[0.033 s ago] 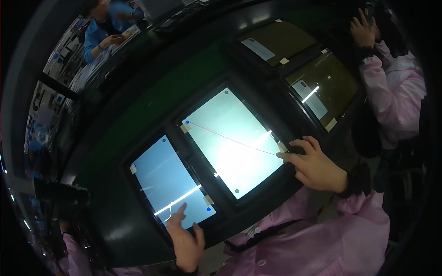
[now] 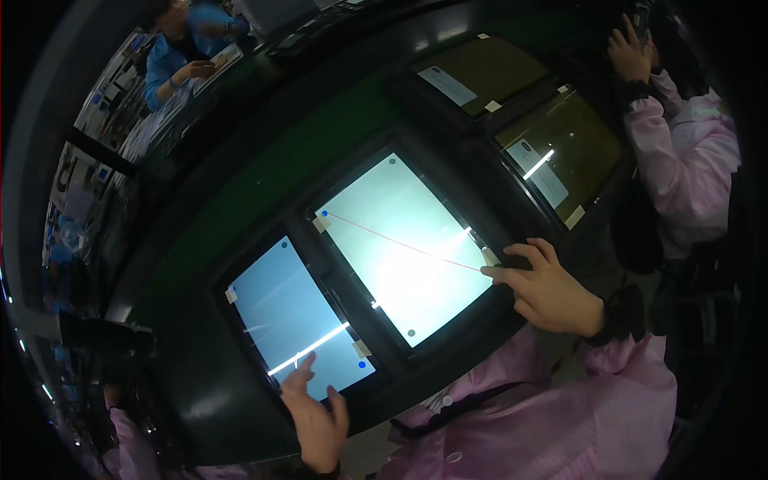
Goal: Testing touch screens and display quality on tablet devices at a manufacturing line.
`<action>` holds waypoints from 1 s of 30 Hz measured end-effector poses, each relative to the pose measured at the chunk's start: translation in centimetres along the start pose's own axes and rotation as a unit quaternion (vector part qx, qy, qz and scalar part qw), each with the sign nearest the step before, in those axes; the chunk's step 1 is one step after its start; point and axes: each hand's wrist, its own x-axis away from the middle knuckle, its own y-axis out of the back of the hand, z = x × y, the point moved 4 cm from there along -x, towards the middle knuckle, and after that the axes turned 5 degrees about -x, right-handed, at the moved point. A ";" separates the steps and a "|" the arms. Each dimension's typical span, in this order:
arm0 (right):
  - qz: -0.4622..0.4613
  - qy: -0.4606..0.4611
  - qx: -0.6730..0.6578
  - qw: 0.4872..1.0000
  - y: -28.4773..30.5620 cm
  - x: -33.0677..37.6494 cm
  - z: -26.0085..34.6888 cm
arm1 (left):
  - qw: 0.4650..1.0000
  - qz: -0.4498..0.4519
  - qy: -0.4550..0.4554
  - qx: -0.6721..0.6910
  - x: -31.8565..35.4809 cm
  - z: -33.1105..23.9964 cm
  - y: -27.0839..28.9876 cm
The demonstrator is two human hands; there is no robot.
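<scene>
My right hand (image 2: 552, 292) rests at the right edge of the big lit panel (image 2: 404, 248), fingers curled, index tip on the corner where a thin red line ends; it grips nothing, it only presses there. The line runs from that corner to the far left one, probably as a check across the glass. My left hand (image 2: 316, 420) is open, fingers spread, one tip touching the near edge of the small lit panel (image 2: 292, 316) just beside the big one. Both lie flat in dark trays on the bench (image 2: 264, 176), face up to me. Two unlit panels (image 2: 560, 148) sit further right, near another person's hand (image 2: 632, 52).
</scene>
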 end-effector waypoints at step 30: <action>-0.339 -0.049 -0.231 0.911 -2.3 -0.9 -2.2 | 0.990 -0.081 0.004 -0.113 -9.9 11.6 1.4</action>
